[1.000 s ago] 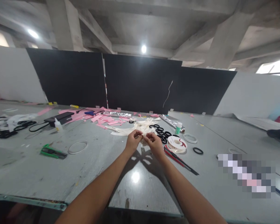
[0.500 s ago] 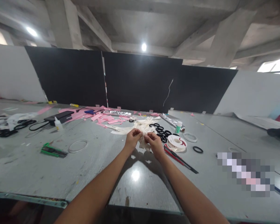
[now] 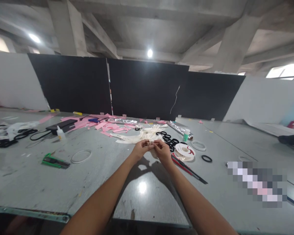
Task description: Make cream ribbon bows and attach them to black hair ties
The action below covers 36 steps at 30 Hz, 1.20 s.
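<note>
In the head view, we hold both hands out over the middle of the grey table (image 3: 63, 182), meeting just above its surface. Our left hand (image 3: 141, 148) and right hand (image 3: 162, 150) are each drawn into a pinch, fingertips together, on one small pale piece (image 3: 152, 144) held between them; it is too small for us to say what it is beyond a bit of cream-coloured strip. We judge the two-handed pinch serves to keep so slight a piece steady while it is worked, lifted clear of the tabletop.

At twelve o'clock from our hands lies a loose heap of cream strips (image 3: 142, 134), near enough that the held piece likely belongs with it. At one o'clock a cluster of black rings (image 3: 168, 138) sits on the table, and just beside our right hand at three o'clock rests a white tape spool (image 3: 184, 149) with a red-handled knife (image 3: 185, 165) angled out toward four o'clock. A lone black ring (image 3: 207, 158) lies farther out at three o'clock.

Toward eleven o'clock pink scraps (image 3: 107, 125) are scattered along the back. Well off at nine o'clock lie a clear ring (image 3: 81, 156) and a green utility knife (image 3: 54, 161), set apart from the things within easy reach.
</note>
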Each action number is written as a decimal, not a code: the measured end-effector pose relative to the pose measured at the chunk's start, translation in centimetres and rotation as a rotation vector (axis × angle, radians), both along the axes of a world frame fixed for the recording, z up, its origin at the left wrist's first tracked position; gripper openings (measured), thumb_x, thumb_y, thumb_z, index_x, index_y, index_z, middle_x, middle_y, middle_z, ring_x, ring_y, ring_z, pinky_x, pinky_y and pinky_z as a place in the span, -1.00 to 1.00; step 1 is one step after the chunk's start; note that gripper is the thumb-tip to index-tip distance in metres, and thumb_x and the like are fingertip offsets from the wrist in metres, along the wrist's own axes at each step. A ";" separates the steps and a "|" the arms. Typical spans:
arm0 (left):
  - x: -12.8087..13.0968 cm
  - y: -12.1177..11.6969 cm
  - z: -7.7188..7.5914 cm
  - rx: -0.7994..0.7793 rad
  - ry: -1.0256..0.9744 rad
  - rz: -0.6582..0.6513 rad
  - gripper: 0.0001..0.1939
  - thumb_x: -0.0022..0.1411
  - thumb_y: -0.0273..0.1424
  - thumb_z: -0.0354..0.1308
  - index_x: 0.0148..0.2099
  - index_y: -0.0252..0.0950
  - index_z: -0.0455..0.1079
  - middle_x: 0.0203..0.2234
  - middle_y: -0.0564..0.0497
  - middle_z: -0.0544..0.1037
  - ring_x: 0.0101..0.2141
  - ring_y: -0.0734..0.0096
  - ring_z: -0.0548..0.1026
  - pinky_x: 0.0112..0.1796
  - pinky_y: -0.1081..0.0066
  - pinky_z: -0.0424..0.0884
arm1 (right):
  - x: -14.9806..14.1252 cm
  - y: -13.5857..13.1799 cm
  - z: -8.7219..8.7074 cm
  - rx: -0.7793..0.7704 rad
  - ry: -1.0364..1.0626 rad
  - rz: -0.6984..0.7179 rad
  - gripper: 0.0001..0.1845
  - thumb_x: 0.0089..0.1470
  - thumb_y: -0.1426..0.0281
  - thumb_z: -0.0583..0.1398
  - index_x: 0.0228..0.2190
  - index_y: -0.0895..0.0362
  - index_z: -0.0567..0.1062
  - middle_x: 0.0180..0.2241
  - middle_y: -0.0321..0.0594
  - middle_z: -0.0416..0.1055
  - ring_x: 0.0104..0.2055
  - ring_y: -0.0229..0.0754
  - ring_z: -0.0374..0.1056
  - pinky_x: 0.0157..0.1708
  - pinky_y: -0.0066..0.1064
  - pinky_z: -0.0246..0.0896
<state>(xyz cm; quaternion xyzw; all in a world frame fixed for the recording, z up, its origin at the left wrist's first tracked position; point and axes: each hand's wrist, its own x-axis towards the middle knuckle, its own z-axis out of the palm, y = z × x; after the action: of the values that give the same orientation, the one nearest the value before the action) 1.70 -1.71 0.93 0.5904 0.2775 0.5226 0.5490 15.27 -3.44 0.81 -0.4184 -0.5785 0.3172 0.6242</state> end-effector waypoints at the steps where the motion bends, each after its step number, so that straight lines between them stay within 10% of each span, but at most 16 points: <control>1: 0.0 0.1 0.1 -0.005 0.010 -0.003 -0.69 -0.15 -0.28 0.36 -0.38 -0.34 0.41 -0.54 0.07 0.43 -0.46 0.49 0.36 -0.36 0.47 0.26 | 0.1 0.0 -0.1 0.008 -0.042 -0.008 -0.71 -0.12 0.14 0.23 -0.44 0.11 0.47 -0.56 -0.30 0.39 -0.56 -0.27 0.22 -0.56 -0.47 0.10; 9: -0.8 0.1 0.5 -0.103 -0.048 0.190 -0.74 -0.08 -0.26 0.31 -0.44 -0.30 0.35 -0.55 0.13 0.42 -0.51 0.56 0.34 -0.41 0.52 0.23 | 0.1 -0.3 -0.4 0.039 -0.323 0.048 -0.74 -0.03 0.20 0.21 -0.52 0.15 0.47 -0.56 -0.31 0.40 -0.50 -0.27 0.24 -0.46 -0.46 0.08; 25: -1.1 -0.1 0.8 -0.114 -0.241 -0.139 -0.59 -0.07 -0.40 0.28 -0.10 -0.31 0.41 -0.28 -0.02 0.51 -0.33 0.44 0.44 -0.30 0.45 0.31 | 0.0 -0.8 0.3 -0.143 0.022 0.197 -0.69 -0.11 0.14 0.23 -0.53 0.13 0.33 -0.66 -0.40 0.28 -0.69 -0.36 0.17 -0.68 -0.51 0.09; 36: -1.5 0.7 0.3 0.182 0.166 0.433 -0.68 0.09 -0.15 0.14 -0.46 -0.32 0.27 -0.67 0.16 0.27 -0.62 0.57 0.21 -0.55 0.52 0.10 | 0.3 0.2 -0.4 -0.109 -0.175 -0.064 -0.67 -0.17 0.12 0.24 -0.59 0.14 0.38 -0.72 -0.40 0.22 -0.67 -0.34 0.08 -0.66 -0.50 -0.02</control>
<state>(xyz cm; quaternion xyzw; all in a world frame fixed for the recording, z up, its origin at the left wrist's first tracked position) 0.18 -0.98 1.22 0.6053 0.3933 0.6005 0.3441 15.59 -3.21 0.43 -0.4960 -0.5989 0.2903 0.5577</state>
